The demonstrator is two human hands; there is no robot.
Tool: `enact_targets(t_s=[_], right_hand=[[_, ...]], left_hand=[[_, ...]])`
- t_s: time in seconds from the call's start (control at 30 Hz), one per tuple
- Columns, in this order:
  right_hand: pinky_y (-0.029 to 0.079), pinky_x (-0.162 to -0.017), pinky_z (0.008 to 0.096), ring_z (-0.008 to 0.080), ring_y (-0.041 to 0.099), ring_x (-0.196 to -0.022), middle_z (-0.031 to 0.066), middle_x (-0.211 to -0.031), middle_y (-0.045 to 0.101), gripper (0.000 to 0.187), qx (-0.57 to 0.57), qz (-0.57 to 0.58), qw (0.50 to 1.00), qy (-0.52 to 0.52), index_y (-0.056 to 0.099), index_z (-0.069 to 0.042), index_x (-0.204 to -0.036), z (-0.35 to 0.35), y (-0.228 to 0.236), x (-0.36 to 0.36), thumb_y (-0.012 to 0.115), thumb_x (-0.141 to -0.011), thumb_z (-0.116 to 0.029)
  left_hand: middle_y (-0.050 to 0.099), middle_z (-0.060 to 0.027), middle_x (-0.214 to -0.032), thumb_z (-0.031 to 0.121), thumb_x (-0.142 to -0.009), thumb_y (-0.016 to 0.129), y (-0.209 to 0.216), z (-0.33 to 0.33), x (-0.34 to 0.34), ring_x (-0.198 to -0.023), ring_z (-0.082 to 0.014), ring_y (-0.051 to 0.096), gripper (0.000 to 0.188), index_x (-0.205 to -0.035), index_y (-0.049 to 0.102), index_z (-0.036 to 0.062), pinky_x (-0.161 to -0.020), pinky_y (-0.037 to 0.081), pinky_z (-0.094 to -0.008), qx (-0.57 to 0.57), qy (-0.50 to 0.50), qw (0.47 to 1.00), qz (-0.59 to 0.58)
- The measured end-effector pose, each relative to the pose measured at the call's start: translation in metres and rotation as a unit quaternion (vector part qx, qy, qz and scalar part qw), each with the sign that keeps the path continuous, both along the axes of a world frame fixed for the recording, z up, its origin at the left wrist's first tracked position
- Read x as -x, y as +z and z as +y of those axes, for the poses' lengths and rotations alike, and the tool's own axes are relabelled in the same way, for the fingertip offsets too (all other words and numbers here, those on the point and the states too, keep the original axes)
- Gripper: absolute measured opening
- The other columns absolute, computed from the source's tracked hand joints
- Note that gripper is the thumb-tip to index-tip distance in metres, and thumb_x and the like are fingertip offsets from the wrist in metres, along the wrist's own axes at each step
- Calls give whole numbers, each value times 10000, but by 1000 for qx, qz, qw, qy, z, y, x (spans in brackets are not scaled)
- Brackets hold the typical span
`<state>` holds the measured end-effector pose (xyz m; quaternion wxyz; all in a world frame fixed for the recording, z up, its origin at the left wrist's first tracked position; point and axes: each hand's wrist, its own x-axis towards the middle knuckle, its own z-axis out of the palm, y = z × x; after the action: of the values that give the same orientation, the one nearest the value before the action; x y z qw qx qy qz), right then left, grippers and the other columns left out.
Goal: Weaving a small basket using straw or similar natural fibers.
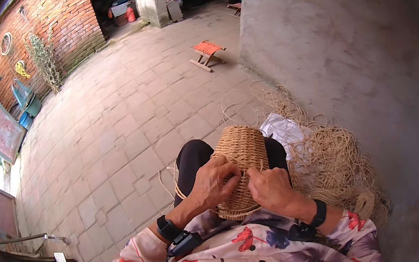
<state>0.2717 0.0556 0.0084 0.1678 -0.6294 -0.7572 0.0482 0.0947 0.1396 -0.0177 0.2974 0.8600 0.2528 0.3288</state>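
Note:
A tan woven basket (241, 145) made of twisted cord lies across my lap between my knees, its narrower end pointing away from me. My left hand (215, 182) is closed against the basket's upper left side, fingers curled inward; what they pinch is hidden. Close beside it, my right hand (271, 187) is closed, with thumb and forefinger pinching a short bit of cord (244, 171) at the weave. A loose length of cord (177, 186) hangs out left of the basket, over my dark-trousered knee.
A big tangled heap of tan cord (334, 159) lies on my right by the grey wall (339, 43), with a white sheet or bag (283, 132) beside it. An orange-topped folding stool (207, 49) stands ahead on the paved floor (113, 128). Buckets (33, 106) sit by the brick wall (63, 23).

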Motion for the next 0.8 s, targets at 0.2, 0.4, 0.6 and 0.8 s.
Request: enact_targets(t_s=[0.2,0.4,0.6,0.8], right_hand=[[499,-493,316,191,624,-550,133,-726,673,220,360,457,808,-95,616,-15,-969,13,11,-11,510,-955,-207],[514,-619,258,149,611,-709,130,-887,659,321,381,651,651,-86,597,0,-1118,-3,5,-13,492,-957,-257],[540,-650,282,163,639,-712,125,-859,670,405,334,690,634,-104,543,7,-1254,-11,-15,-16,521,-927,-232],[540,-641,287,164,639,-687,118,-825,676,376,329,701,623,-110,567,3,-1222,-11,-21,-20,533,-916,-214]], left_hand=[[560,-100,-815,139,-768,661,-4,-2,2,-796,-299,590,92,-843,657,84,-690,488,-399,-14,10,1000,7],[555,-91,-780,108,-769,685,-5,-5,4,-780,-283,580,104,-864,657,77,-675,475,-391,-37,25,999,0],[586,-94,-759,68,-787,663,1,9,2,-729,-298,604,95,-881,653,63,-636,484,-390,-88,-49,995,10],[609,-107,-735,96,-784,650,28,30,-14,-678,-310,640,94,-861,649,41,-587,502,-399,-153,-174,959,161]])
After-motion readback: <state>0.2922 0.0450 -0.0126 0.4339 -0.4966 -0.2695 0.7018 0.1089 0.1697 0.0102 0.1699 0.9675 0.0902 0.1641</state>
